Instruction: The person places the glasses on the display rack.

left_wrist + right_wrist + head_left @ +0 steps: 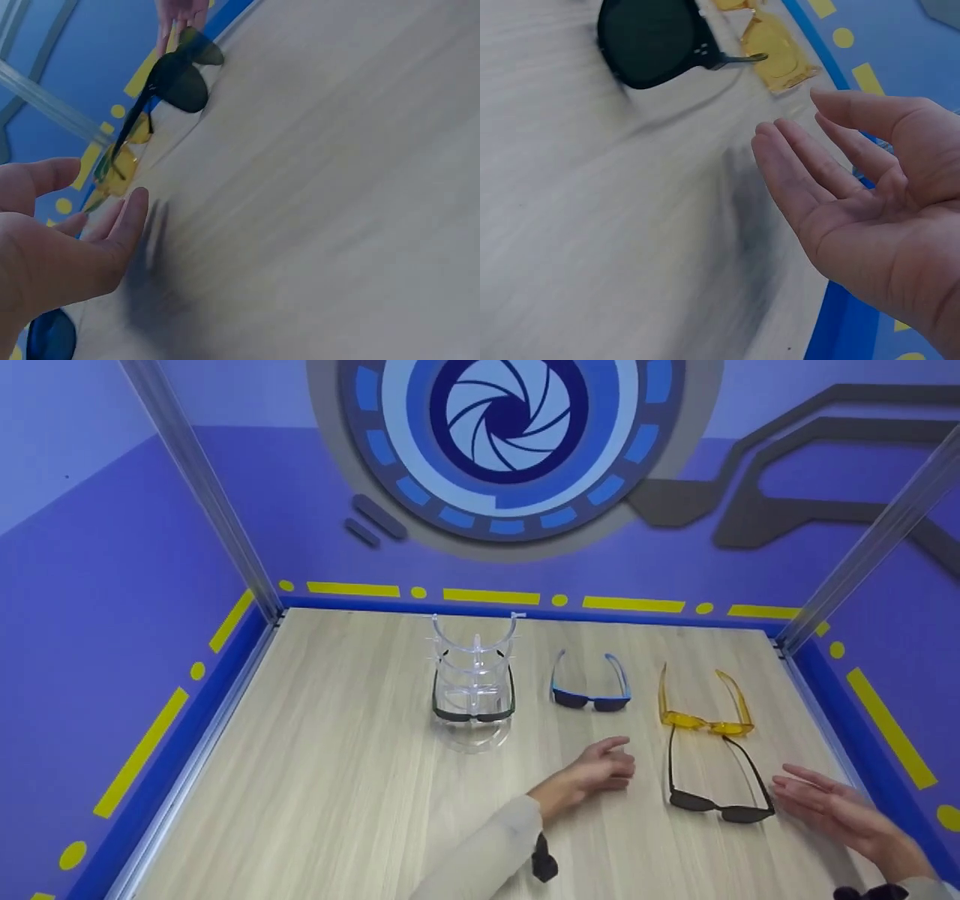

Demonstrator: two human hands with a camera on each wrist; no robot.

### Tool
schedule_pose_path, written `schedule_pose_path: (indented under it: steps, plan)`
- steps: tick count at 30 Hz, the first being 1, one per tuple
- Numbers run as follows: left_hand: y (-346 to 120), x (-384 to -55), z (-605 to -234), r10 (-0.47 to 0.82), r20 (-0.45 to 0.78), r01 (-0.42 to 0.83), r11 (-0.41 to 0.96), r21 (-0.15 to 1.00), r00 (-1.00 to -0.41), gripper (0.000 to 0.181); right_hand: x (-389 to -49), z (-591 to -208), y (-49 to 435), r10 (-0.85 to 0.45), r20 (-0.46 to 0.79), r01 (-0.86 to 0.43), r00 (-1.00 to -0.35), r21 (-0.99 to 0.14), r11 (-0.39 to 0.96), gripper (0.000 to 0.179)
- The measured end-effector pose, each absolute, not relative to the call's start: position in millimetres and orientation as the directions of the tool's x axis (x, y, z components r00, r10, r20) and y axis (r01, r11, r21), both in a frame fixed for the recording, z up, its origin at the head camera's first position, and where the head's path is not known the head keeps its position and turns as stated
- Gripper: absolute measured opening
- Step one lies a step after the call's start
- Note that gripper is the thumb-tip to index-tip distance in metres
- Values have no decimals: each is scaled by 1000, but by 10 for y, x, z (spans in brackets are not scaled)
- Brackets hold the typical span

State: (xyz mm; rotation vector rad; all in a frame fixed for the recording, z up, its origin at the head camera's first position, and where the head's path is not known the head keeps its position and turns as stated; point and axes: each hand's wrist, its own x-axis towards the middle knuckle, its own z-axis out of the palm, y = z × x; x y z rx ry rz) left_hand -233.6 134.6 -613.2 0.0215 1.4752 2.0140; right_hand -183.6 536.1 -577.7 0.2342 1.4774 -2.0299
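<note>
My left hand (598, 771) hovers over the middle of the table with its fingers loosely bent and nothing in them. Just right of the black sunglasses (694, 801) is my right hand (836, 808), fingers fairly straight and holding nothing. Those sunglasses lie with temples unfolded toward the back. Behind them, nearly touching, are yellow sunglasses (686, 721). Blue-framed sunglasses (611, 704) with dark lenses lie beyond my left hand. In the right wrist view, a dark lens (649, 41) and a yellow lens (776, 52) show beyond my fingertips.
A clear plastic display stand (475, 669) stands at the back centre with dark-framed glasses (474, 718) on it. Blue-purple panels (135, 585) with metal posts (217, 502) border the wooden table (337, 780) at the back and sides.
</note>
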Motion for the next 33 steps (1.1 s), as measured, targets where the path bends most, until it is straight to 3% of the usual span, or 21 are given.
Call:
schedule_pose_path:
  steps: [10, 19, 23, 30, 33]
  plan:
    - [1638, -2123, -6238, 483, -374, -517, -206, 831, -792, 58, -1776, -6118, 5040, -646, -251, 569, -721, -747, -345, 53]
    - [1936, -2190, -6123, 512, -332, -510, -256, 821, -792, 58, -1816, -6022, 5024, -647, -203, 552, -735, -734, -396, 54]
    - [1951, -2177, -6103, 534, -330, -530, -278, 801, -779, 58, -1788, -5959, 5038, -629, -246, 547, -738, -764, -342, 52]
    - [1913, -2151, -6076, 567, -308, -528, -275, 804, -764, 49, -1717, -5830, 5132, -589, -380, 533, -713, -840, -103, 51]
    - [1873, -2141, -6031, 581, -318, -533, -245, 810, -749, 47, -1698, -5788, 5154, -590, -396, 529, -704, -846, -63, 53]
